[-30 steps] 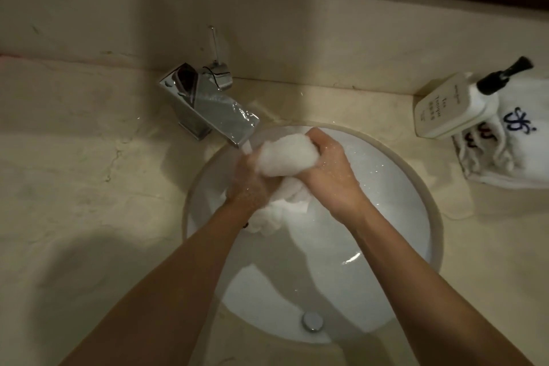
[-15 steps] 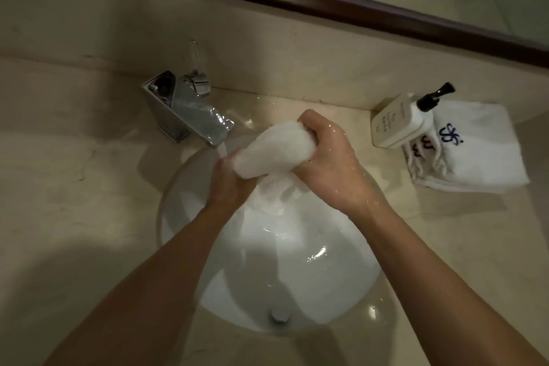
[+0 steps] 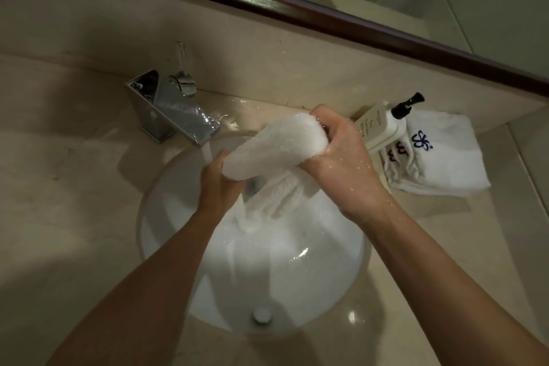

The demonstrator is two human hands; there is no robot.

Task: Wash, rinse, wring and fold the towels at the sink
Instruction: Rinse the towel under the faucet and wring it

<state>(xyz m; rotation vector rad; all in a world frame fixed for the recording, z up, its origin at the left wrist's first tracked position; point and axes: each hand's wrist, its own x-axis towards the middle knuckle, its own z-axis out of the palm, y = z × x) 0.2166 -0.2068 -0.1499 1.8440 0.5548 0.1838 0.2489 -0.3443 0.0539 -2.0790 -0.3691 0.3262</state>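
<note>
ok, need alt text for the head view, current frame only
Both hands, left hand and right hand, grip a wet white towel over a round white sink while water runs from a chrome faucet. On the beige counter to the right, a pump bottle rests against folded white towels with dark blue embroidery.

Hands I count: 2, left hand [image 3: 218, 184], right hand [image 3: 341, 163]
Wet towel [image 3: 276, 148]: 1
Folded towels [image 3: 439, 154], countertop's right edge: number unclear
Faucet [image 3: 175, 110]: 1
Pump bottle [image 3: 383, 125]: 1
Sink [image 3: 178, 246]: 1
</note>
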